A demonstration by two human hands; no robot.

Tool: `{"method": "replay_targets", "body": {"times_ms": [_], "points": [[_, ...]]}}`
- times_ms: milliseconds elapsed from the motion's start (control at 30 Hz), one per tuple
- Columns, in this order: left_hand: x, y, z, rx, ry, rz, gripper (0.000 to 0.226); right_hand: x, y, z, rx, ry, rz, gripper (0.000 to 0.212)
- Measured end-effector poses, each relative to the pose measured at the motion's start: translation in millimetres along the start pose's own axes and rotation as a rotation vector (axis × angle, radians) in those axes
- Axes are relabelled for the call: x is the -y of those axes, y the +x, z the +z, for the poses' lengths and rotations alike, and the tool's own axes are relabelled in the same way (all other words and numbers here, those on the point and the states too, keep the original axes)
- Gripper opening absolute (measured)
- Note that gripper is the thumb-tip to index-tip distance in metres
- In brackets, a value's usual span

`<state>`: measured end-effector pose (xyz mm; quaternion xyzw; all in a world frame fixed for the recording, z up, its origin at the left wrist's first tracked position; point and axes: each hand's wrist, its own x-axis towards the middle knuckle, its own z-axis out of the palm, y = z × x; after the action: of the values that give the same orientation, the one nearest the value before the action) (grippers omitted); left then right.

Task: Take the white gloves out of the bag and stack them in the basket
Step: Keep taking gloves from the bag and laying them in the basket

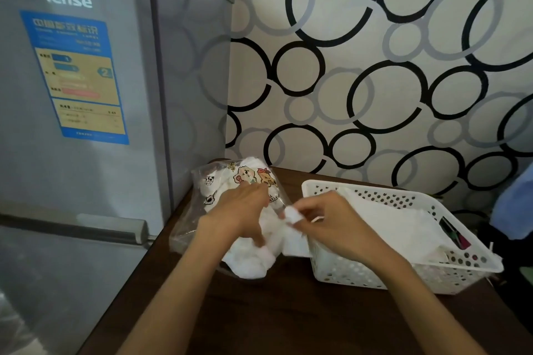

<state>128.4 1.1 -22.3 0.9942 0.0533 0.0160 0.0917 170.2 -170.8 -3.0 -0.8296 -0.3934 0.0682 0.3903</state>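
— Why is the left hand (242,212) down on the bag (219,190) like that?

— To pin it, I'd say. Its fingers curl over the clear plastic and the white gloves (253,259) bunched at the mouth, so the bag stays put on the table (288,320).

— And the right hand (326,225)?

— Pinching a white glove tip between thumb and fingers, just right of the other hand. The rest of that glove trails below the pinch; the basket (476,265), white cloth already in it, sits just beyond those knuckles.
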Motion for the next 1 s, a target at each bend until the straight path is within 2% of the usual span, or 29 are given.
{"method": "replay_targets", "body": {"times_ms": [67, 167, 233, 333, 400, 467, 567, 667, 733, 867, 933, 1000], "points": [[9.0, 3.6, 3.5, -0.023, -0.012, -0.012, 0.058, -0.5, -5.3, -11.7, -0.132, 0.056, -0.013, 0.015], [20.1, 3.7, 5.1, -0.049, 0.022, -0.026, 0.056, 4.7, -11.5, -20.2, -0.074, 0.053, -0.026, 0.015], [22.2, 5.2, 9.5, -0.052, 0.066, -0.026, 0.054, 10.3, -13.0, -30.5, -0.181, 0.153, 0.005, 0.016], [20.5, 8.1, 13.6, -0.042, 0.083, -0.017, 0.056, 21.3, -14.1, -49.2, -0.133, 0.234, 0.005, 0.016], [20.1, 9.5, 11.4, -0.014, 0.056, 0.001, 0.059, 24.0, -13.4, -57.0, -0.189, 0.349, 0.039, 0.016], [21.9, 4.3, 1.1, 0.027, -0.041, 0.029, 0.060, 23.3, -10.6, -60.7, -0.226, 0.463, 0.108, 0.015], [27.0, -10.6, -25.7, 0.087, -0.352, 0.129, 0.059, 19.6, -9.5, -59.2, -0.181, 0.583, 0.203, 0.014], [15.3, -23.7, -47.7, -0.020, -0.709, 0.277, 0.041, 14.7, -11.8, -55.1, -0.101, 0.632, 0.220, 0.016], [-0.4, -23.4, -48.3, -0.017, -0.833, 0.309, 0.043, 12.6, -14.1, -52.8, -0.028, 0.667, 0.202, 0.018], [-26.2, -13.9, -28.0, 0.187, -0.866, 0.391, 0.040, 7.3, -21.5, -56.4, 0.043, 0.728, 0.155, 0.022], [-26.0, -11.5, -22.4, 0.217, -0.861, 0.419, 0.033, 1.8, -26.0, -65.5, 0.003, 0.740, 0.164, 0.022], [-24.0, -10.2, -23.8, 0.170, -0.854, 0.403, 0.035, -4.9, -30.4, -74.7, -0.055, 0.733, 0.192, 0.025]]}}
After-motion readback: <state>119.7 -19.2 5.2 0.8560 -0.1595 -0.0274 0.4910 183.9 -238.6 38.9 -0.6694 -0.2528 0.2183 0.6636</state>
